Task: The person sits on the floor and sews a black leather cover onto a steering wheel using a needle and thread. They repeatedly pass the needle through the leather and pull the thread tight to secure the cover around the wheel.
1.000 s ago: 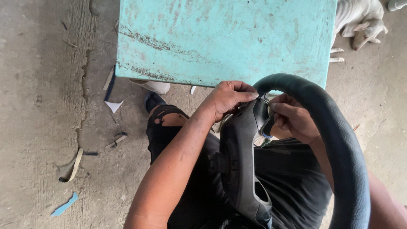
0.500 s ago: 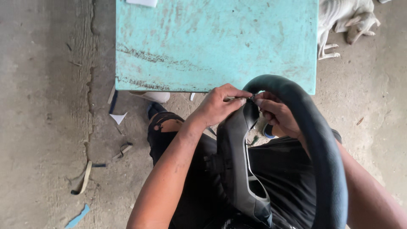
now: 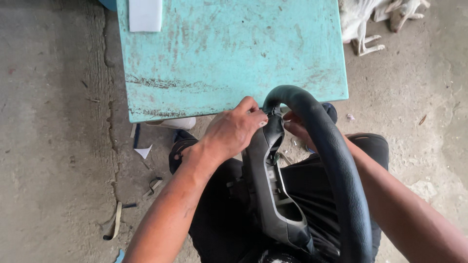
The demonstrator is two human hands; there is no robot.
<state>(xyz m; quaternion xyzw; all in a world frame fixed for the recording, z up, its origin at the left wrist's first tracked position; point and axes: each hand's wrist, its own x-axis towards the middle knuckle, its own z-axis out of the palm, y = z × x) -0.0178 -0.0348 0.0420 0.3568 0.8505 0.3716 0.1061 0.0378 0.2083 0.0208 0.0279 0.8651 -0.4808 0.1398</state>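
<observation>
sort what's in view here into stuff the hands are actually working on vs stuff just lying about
In hand:
- steering wheel, black, stood on the lap
- its centre spoke
- left hand, gripping the spoke top
- right hand, partly hidden behind the rim

Lying about:
- turquoise table
- white block on it
- strap scraps on the concrete floor
- white animal, lying by the table
</observation>
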